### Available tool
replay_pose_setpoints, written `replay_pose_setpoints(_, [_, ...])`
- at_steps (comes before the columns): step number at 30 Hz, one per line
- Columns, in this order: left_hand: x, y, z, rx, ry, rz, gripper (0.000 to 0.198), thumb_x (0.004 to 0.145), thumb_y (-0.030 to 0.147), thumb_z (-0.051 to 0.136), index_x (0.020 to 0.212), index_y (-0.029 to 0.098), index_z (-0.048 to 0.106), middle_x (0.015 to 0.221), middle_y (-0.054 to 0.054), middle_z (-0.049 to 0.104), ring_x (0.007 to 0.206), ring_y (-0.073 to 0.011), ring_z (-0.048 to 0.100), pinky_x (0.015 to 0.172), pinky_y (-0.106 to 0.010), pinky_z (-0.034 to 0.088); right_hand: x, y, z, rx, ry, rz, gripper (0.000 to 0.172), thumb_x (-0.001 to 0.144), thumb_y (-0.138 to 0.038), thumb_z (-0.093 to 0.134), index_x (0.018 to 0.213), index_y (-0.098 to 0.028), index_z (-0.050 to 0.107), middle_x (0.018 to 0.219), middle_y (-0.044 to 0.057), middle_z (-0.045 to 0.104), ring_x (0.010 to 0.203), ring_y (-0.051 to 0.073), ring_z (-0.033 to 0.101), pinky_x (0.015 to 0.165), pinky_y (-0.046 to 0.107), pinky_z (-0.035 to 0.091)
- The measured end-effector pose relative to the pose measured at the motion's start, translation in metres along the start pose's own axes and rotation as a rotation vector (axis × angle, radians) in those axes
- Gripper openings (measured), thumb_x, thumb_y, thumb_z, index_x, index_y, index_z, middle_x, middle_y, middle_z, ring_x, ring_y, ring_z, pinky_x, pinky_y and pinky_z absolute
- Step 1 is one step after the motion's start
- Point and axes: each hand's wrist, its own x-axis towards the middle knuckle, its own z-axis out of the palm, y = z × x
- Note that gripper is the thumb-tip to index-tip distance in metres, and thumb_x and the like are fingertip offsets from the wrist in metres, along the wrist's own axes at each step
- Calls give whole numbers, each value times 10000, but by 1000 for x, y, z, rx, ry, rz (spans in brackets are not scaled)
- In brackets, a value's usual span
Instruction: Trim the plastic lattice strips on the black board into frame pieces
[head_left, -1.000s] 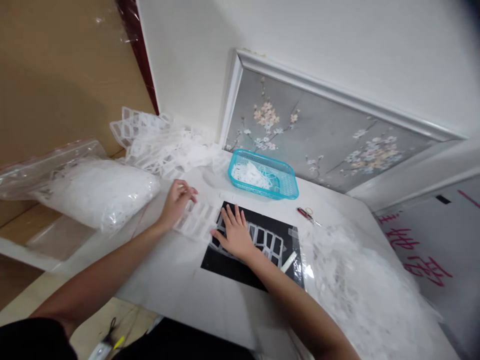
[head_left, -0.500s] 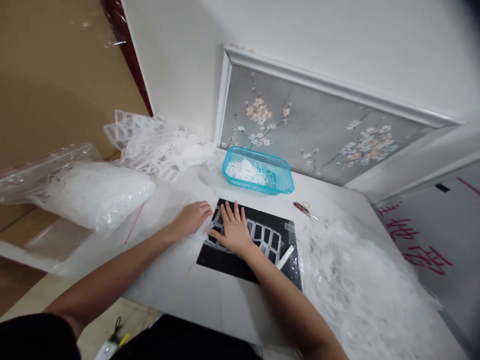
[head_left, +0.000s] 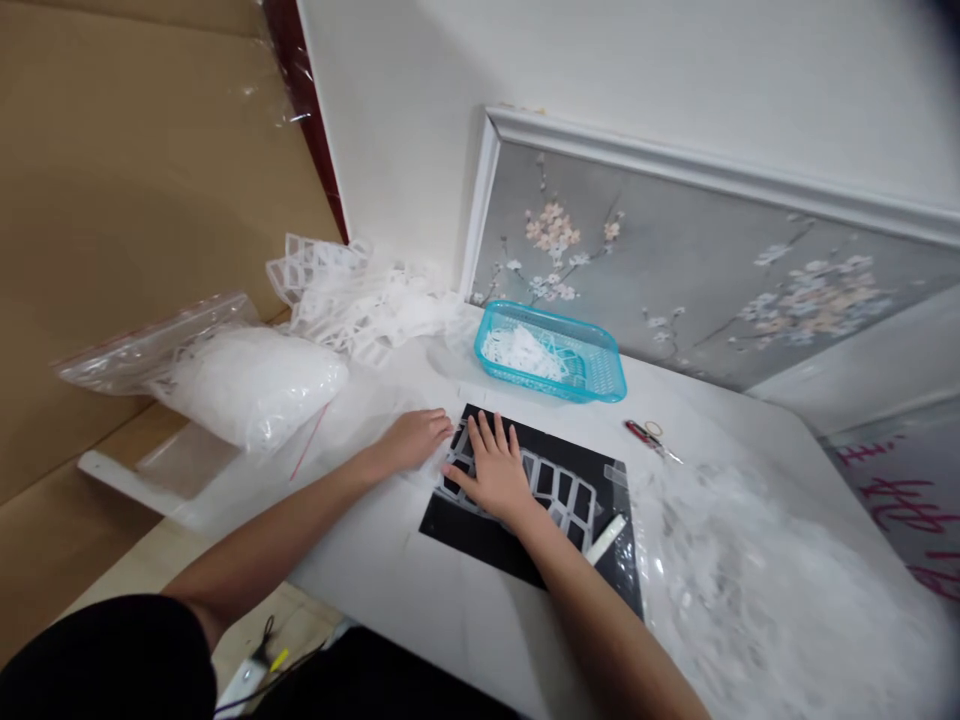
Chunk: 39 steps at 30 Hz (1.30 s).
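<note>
Right hand (head_left: 495, 472) lies flat, fingers spread, pressing the white lattice strip (head_left: 559, 490) onto the black mat (head_left: 480, 530) — a flattening step, seemingly — while the left hand (head_left: 416, 437) curls at the mat's left edge, its grip unclear; next wants even pressure.

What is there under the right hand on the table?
The right hand lies flat on a white plastic grid, and this grid lies on a black mat. The grid cells below the palm are covered and cannot be seen.
</note>
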Motion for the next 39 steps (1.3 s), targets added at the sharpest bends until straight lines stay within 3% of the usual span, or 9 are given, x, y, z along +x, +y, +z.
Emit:
replay_pose_setpoints(8, [7,-10,-1,-363,282,-220,191,955,379,460,886,221,544,729,-2,556,638,-158,572,650,-291,493,0,-1,1,2,-9,8,890,888,-755,293,1575,-201,174,1655,94,154,1539,333,31,1217,565,37])
replay_pose_setpoints(12, [8,-33,-30,-578,531,-336,259,957,458,342,918,227,454,676,47,457,531,-113,507,577,-268,529,1,-2,-2,20,-21,10,903,877,-779,267,1574,-212,181,1654,95,157,1539,333,38,1218,565,36])
replay_pose_setpoints(16, [0,-55,-70,-677,672,-374,257,906,477,387,905,223,430,825,18,522,665,-111,587,656,-289,572,1,-2,-3,36,-37,15,923,865,-798,246,1571,-206,196,1654,98,149,1538,336,40,1218,566,43])
replay_pose_setpoints(18, [-7,-61,-82,-690,612,-377,270,873,477,453,865,207,458,864,-3,572,673,-124,618,636,-286,565,1,-2,-4,35,-37,15,925,864,-799,246,1570,-204,200,1655,97,148,1538,337,36,1219,564,44])
replay_pose_setpoints(22, [-17,-62,-84,-634,281,-368,234,769,401,667,841,192,592,658,22,592,473,-119,539,471,-227,433,-1,-1,-5,24,-32,10,923,864,-798,254,1570,-204,203,1655,93,151,1538,339,19,1219,565,43])
replay_pose_setpoints(27, [-17,-65,-76,-473,-26,-308,347,628,351,824,946,236,747,607,34,644,548,-172,578,545,-251,415,-1,1,-7,10,-43,-5,929,863,-795,273,1571,-197,201,1658,83,141,1538,343,-6,1221,558,51])
replay_pose_setpoints(32, [-11,-72,-70,-320,-82,-277,244,706,444,760,833,237,774,831,-39,752,751,-243,655,667,-292,454,0,7,-8,5,-69,-18,914,858,-787,323,1575,-240,174,1665,51,115,1531,357,-72,1212,586,43])
replay_pose_setpoints(36, [-7,-71,-64,-214,-37,-253,192,761,422,706,818,248,763,756,-17,721,691,-206,613,657,-268,402,-1,13,-21,31,-87,-13,889,878,-752,341,1581,-248,136,1668,51,102,1522,381,-101,1195,632,62])
replay_pose_setpoints(39, [-5,-68,-63,-173,-20,-227,185,806,417,658,812,255,746,674,4,676,619,-179,567,627,-258,356,-1,-1,-34,58,-38,-79,866,882,-743,356,1578,-273,145,1668,51,110,1526,377,-77,1195,637,83])
